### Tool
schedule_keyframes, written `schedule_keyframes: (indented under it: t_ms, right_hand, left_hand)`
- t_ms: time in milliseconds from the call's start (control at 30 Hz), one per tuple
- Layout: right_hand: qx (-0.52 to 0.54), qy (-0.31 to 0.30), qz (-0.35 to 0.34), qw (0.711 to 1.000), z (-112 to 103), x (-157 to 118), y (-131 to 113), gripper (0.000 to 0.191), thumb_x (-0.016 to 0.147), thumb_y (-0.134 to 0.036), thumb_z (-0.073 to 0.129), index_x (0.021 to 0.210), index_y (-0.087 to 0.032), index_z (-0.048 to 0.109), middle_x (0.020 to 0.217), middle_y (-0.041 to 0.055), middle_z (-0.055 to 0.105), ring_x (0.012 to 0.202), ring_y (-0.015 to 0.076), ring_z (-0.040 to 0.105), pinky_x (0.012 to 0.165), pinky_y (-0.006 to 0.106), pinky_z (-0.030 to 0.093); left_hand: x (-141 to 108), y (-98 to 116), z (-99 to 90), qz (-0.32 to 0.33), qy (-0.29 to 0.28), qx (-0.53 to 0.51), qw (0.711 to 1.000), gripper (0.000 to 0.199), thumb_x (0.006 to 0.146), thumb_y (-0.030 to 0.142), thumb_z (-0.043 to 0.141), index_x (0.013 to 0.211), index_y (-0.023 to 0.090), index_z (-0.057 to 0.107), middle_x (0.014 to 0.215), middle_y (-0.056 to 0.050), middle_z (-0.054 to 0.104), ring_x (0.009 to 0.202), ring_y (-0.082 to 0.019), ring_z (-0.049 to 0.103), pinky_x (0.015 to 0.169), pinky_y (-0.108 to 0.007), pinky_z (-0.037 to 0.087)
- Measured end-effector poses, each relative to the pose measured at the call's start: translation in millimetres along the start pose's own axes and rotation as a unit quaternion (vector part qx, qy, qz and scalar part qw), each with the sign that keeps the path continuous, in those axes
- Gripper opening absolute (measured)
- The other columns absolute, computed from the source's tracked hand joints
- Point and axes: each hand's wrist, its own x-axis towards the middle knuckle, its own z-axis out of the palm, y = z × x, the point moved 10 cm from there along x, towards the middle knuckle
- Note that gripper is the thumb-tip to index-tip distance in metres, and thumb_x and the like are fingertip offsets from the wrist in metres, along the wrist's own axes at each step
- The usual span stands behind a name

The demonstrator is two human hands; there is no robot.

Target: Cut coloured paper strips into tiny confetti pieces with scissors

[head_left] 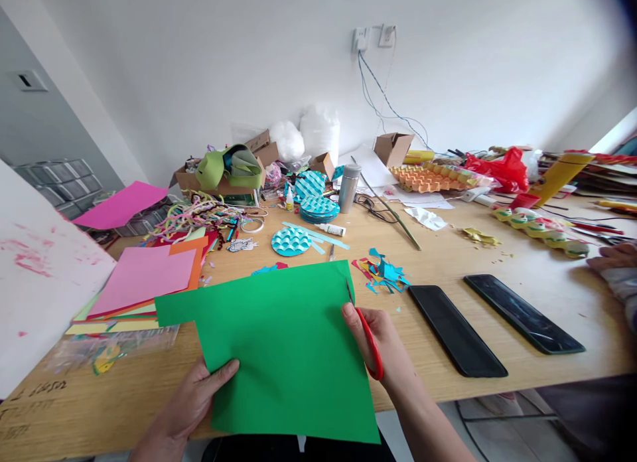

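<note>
A large sheet of green paper (288, 356) is held up over the front edge of the table, with a piece cut out of its lower left side. My left hand (202, 389) grips that left side, thumb on top and fingers behind. In my right hand (381, 336) is a pair of scissors (371, 346) with red handles, its dark blades by the sheet's upper right edge. My right thumb lies against the green paper. How far the blades are apart is hard to see.
Blue and red paper scraps (385, 273) lie beyond my right hand, and two phones (458, 329) to its right. Coloured sheets (149, 276) are stacked at left. Behind stand scalloped blue discs (291, 241) and a metal flask (349, 188). Another person's hand (614, 257) rests at far right.
</note>
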Motion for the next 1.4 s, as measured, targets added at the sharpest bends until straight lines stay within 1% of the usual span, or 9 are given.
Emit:
schedule_keyframes:
  t_ms: [300, 433, 567, 700, 867, 967, 1167, 1400]
  right_hand:
    - [-0.010, 0.020, -0.004, 1.000, -0.8, -0.1, 3.8, 0.059, 0.075, -0.074, 0.039, 0.051, -0.023, 0.021, 0.049, -0.0061, 0.017, 0.045, 0.0064, 0.016, 0.042, 0.023, 0.011]
    - [-0.012, 0.026, 0.009, 1.000, -0.3, 0.1, 8.3, 0.060, 0.074, -0.076, 0.038, 0.051, -0.023, 0.020, 0.049, -0.0064, 0.016, 0.045, 0.0063, 0.015, 0.042, 0.023, 0.010]
    - [-0.007, 0.003, 0.018, 1.000, 4.1, 2.2, 11.6, 0.060, 0.075, -0.076, 0.037, 0.051, -0.023, 0.024, 0.049, -0.0060, 0.020, 0.045, 0.0064, 0.018, 0.042, 0.023, 0.011]
    - [-0.023, 0.001, 0.009, 1.000, 2.2, 3.8, 8.8, 0.059, 0.077, -0.074, 0.037, 0.051, -0.022, 0.024, 0.049, -0.0061, 0.020, 0.045, 0.0064, 0.019, 0.043, 0.023, 0.011]
    - [-0.025, -0.015, 0.002, 1.000, 1.9, 1.2, 2.0, 0.058, 0.077, -0.073, 0.036, 0.052, -0.023, 0.023, 0.050, -0.0069, 0.018, 0.046, 0.0064, 0.017, 0.043, 0.024, 0.011]
    - [-0.028, -0.028, 0.009, 0.999, 2.3, -1.1, -0.9, 0.057, 0.076, -0.073, 0.034, 0.052, -0.023, 0.022, 0.050, -0.0072, 0.017, 0.046, 0.0065, 0.017, 0.043, 0.024, 0.011]
    - [-0.040, -0.032, 0.007, 0.999, 1.1, -1.2, -5.9, 0.055, 0.078, -0.071, 0.032, 0.054, -0.023, 0.021, 0.053, -0.0070, 0.016, 0.049, 0.0074, 0.016, 0.045, 0.024, 0.011]
    - [-0.034, -0.038, 0.004, 0.999, 1.1, -3.0, -12.9, 0.055, 0.077, -0.072, 0.033, 0.054, -0.023, 0.022, 0.053, -0.0069, 0.017, 0.049, 0.0077, 0.016, 0.045, 0.024, 0.012]
  left_hand:
    - [0.0, 2.8, 2.3, 0.007, 0.000, 0.006, 1.000, 0.049, 0.068, 0.038, 0.075, 0.114, 0.022, 0.066, 0.113, -0.008, 0.068, 0.111, -0.032, 0.059, 0.098, -0.048, 0.045]
    - [1.0, 1.1, 0.4, 0.004, 0.006, 0.005, 1.000, 0.049, 0.067, 0.039, 0.076, 0.112, 0.021, 0.067, 0.112, -0.009, 0.068, 0.110, -0.033, 0.060, 0.098, -0.048, 0.045]
    - [1.6, -0.3, -0.6, 0.003, 0.004, 0.001, 1.000, 0.043, 0.067, 0.038, 0.076, 0.106, 0.020, 0.070, 0.112, -0.008, 0.069, 0.111, -0.032, 0.059, 0.099, -0.048, 0.044]
    - [1.2, -1.0, -1.2, 0.001, 0.001, -0.004, 1.000, 0.040, 0.068, 0.037, 0.076, 0.103, 0.019, 0.071, 0.110, -0.008, 0.069, 0.110, -0.031, 0.060, 0.101, -0.047, 0.042]
    - [0.6, -0.5, -2.2, 0.006, 0.003, -0.005, 1.000, 0.045, 0.067, 0.037, 0.076, 0.108, 0.019, 0.069, 0.112, -0.009, 0.069, 0.110, -0.032, 0.060, 0.100, -0.048, 0.043]
    - [0.7, 0.0, -2.9, 0.010, 0.004, -0.003, 1.000, 0.047, 0.067, 0.036, 0.077, 0.110, 0.019, 0.068, 0.113, -0.009, 0.068, 0.110, -0.032, 0.060, 0.100, -0.048, 0.043]
    - [0.2, -1.0, -2.3, 0.004, 0.005, -0.008, 1.000, 0.043, 0.067, 0.037, 0.076, 0.105, 0.020, 0.070, 0.113, -0.008, 0.068, 0.110, -0.032, 0.059, 0.100, -0.048, 0.044]
    - [-0.2, 2.0, -3.5, 0.013, 0.015, -0.003, 1.000, 0.043, 0.065, 0.038, 0.078, 0.103, 0.019, 0.071, 0.110, -0.008, 0.069, 0.112, -0.032, 0.059, 0.103, -0.046, 0.041]
